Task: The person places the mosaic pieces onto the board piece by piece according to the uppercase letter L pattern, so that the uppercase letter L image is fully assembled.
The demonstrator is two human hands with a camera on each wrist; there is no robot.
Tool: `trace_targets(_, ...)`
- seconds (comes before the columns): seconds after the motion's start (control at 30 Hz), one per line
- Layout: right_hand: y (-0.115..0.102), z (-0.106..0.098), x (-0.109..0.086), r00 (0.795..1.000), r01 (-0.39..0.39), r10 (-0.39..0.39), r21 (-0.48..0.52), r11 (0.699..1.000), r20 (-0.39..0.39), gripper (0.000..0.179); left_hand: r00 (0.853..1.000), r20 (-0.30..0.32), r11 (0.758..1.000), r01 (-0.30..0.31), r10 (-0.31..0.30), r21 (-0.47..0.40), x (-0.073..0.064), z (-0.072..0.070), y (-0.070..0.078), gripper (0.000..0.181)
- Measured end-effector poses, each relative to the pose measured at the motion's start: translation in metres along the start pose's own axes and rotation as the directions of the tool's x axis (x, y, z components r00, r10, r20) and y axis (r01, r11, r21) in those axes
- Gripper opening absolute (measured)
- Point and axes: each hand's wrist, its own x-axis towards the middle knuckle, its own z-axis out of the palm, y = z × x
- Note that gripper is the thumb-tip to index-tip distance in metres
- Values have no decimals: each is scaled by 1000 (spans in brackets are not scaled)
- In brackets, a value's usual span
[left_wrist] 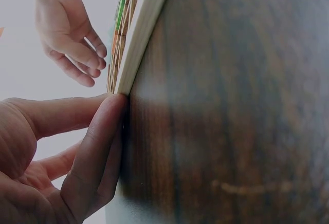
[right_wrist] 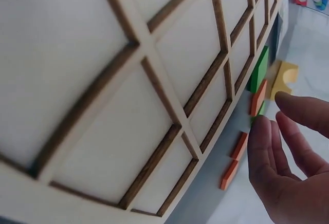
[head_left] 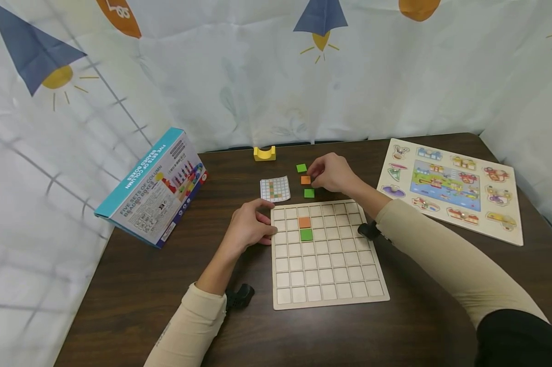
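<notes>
A wooden grid board (head_left: pixel 331 275) lies on the table; an orange tile (head_left: pixel 305 223) and a green tile (head_left: pixel 306 234) sit in neighbouring squares of one column. My left hand (head_left: pixel 250 224) holds the board's left edge near the top corner, thumb and fingertips against the rim (left_wrist: pixel 134 62). Beyond the far edge, my right hand (head_left: pixel 333 173) hovers beside a short row of loose green and orange tiles (head_left: pixel 305 180). Its fingers are loosely bent, and no tile shows between them in the right wrist view. Two more orange tiles (right_wrist: pixel 239 146) lie near those fingers, hidden by the hand in the head view.
A small pattern card (head_left: pixel 275 189) lies behind the board, with a yellow notched block (head_left: pixel 264 153) farther back. At left stands a printed toy box (head_left: pixel 158 188). A wooden picture puzzle (head_left: pixel 445 183) lies at right. A patterned curtain hangs behind the table.
</notes>
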Motion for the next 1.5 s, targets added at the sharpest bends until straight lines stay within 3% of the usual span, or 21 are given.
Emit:
trace_targets(0.53,1,9,13,1000,14,-14,3,1000,18,28,1000,11,1000,12,-12,-7,0,-1,0,59)
trace_targets(1.5,-6,13,16,999,29,-24,-121,992,42,25,1000,5,1000,5,-5,1,1,0,0,59)
